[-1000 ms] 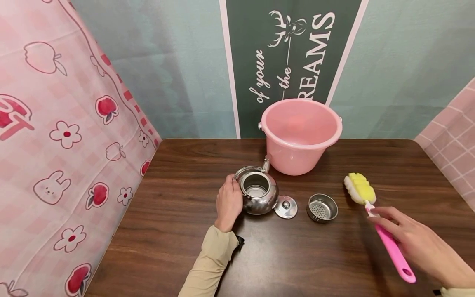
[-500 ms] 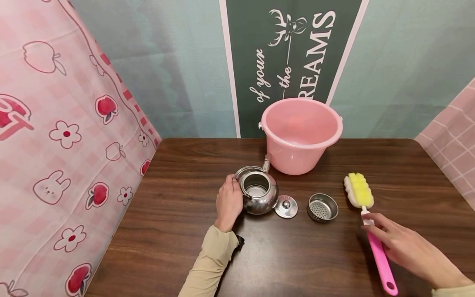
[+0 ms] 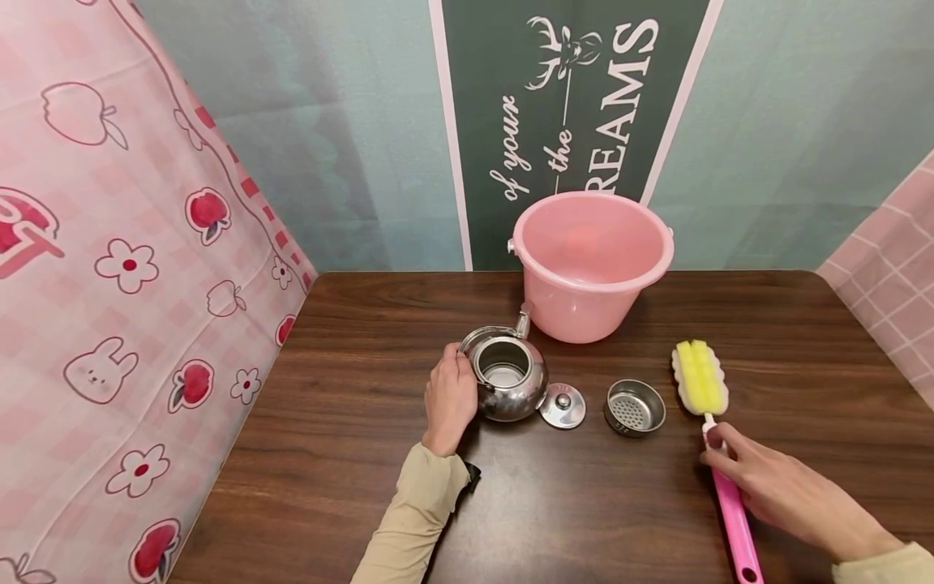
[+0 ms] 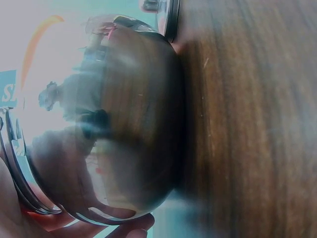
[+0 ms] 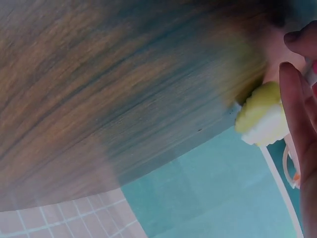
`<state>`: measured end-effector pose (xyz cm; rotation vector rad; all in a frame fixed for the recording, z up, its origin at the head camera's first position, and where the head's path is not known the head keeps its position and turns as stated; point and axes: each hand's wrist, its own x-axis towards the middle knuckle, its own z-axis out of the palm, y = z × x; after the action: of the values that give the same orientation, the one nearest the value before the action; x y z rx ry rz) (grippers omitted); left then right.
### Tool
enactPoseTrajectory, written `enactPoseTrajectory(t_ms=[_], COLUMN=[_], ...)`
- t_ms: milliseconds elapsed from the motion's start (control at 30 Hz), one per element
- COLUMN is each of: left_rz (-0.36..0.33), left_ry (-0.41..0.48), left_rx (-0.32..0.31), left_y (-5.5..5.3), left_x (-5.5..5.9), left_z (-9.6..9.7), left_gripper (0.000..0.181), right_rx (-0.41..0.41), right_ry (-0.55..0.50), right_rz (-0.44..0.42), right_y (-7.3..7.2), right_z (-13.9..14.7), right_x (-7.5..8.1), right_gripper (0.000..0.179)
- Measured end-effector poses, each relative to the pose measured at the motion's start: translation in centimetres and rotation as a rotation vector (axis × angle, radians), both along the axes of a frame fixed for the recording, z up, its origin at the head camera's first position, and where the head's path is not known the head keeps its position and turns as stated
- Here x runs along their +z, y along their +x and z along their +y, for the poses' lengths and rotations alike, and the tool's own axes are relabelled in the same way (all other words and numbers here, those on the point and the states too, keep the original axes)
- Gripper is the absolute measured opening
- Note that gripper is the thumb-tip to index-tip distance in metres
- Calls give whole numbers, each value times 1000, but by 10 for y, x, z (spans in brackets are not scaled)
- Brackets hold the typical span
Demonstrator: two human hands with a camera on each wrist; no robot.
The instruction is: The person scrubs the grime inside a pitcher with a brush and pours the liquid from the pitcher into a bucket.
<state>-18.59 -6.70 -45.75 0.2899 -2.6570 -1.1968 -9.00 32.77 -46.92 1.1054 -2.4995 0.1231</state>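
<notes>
My left hand [image 3: 451, 401] holds the side of a shiny steel teapot [image 3: 521, 397], which stands lidless on the table beside the bucket. In the left wrist view its fingers [image 4: 133, 229] curl round the rounded body, close to the folded-down handle [image 4: 22, 183]. Thumb and fingers of my right hand [image 3: 791, 487] pinch the pink handle [image 3: 733, 519] of a sponge bottle brush near its neck. Its yellow and white sponge head [image 3: 700, 381] points away from me, and shows again as a sponge head [image 5: 265, 116] at the right of the right wrist view.
A pink bucket [image 3: 584, 312] stands at the back, near the teapot's spout. The knobbed steel lid [image 3: 563, 407] lies right against the teapot, and a perforated steel strainer [image 3: 633, 410] sits between lid and brush. Fabric hangings enclose the wooden table [image 3: 350, 487].
The right hand has moved left with the brush, whose handle has swung leftward and whose head now points straighter away. Left hand and teapot have stayed still.
</notes>
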Motion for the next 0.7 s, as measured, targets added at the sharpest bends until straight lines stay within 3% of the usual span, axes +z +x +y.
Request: enactPoseTrajectory(t_ms=[700], left_rz=[10], left_ry=[-1], left_rx=[3], left_y=[0], left_x=[-1], left_z=[0], left_gripper=[34], right_rx=[2], right_ry=[32], right_rz=[3], right_y=[-1], right_z=[-1], right_x=[-4], right_gripper=[54])
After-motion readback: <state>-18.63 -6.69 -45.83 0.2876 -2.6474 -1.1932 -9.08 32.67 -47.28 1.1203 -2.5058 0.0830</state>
